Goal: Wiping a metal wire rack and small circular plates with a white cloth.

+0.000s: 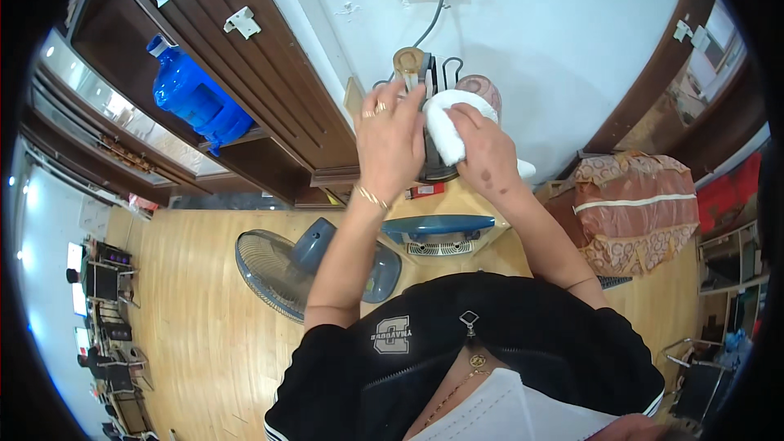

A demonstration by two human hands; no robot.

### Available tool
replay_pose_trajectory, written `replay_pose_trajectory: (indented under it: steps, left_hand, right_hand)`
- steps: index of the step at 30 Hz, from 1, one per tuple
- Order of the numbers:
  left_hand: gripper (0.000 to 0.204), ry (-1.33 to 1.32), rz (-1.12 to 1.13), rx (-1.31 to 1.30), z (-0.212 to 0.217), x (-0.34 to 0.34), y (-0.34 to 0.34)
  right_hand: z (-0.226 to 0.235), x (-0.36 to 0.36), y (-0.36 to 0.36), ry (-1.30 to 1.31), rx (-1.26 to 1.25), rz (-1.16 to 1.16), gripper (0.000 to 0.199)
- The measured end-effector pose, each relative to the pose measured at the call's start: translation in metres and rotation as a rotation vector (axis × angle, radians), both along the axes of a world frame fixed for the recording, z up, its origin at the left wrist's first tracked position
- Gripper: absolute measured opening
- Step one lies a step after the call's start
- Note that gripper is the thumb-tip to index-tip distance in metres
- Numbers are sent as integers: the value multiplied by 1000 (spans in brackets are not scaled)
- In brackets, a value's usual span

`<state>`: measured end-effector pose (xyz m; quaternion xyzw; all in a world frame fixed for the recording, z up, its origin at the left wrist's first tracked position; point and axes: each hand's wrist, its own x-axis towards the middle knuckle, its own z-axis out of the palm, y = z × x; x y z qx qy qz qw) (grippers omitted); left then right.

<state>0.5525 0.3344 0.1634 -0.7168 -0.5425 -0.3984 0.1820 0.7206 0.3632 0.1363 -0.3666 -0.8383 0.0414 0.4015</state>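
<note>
Near the white wall [563,41], beyond the fan [273,273], the towel [445,126] is folded in the right hand [487,151] — fingers grasping it. The left hand [389,139] is just beside; whether its fingers hold anything, I cannot tell. The step looks like towel handling — next calls for a steady grip.

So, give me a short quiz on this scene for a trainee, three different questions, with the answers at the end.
1. What does the right hand hold?
a) a plug
b) a white cloth
c) a cup
2. True or false: the fan is left of the brown bag in the picture.
3. What colour is the big bottle at the upper left?

Key: 1 b; 2 true; 3 blue.
</note>
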Motion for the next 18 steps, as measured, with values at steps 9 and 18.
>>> replay_pose_trajectory:
  steps: [9, 18]
  left_hand:
    - [48, 253, -225, -386, 45, -38, 77]
    - [45, 119, 29, -238, 24, -15, 22]
  right_hand:
    - [-15, 5, 20, 71, 32, 86, 38]
    - [67, 20, 26, 487, -176, 30, 27]
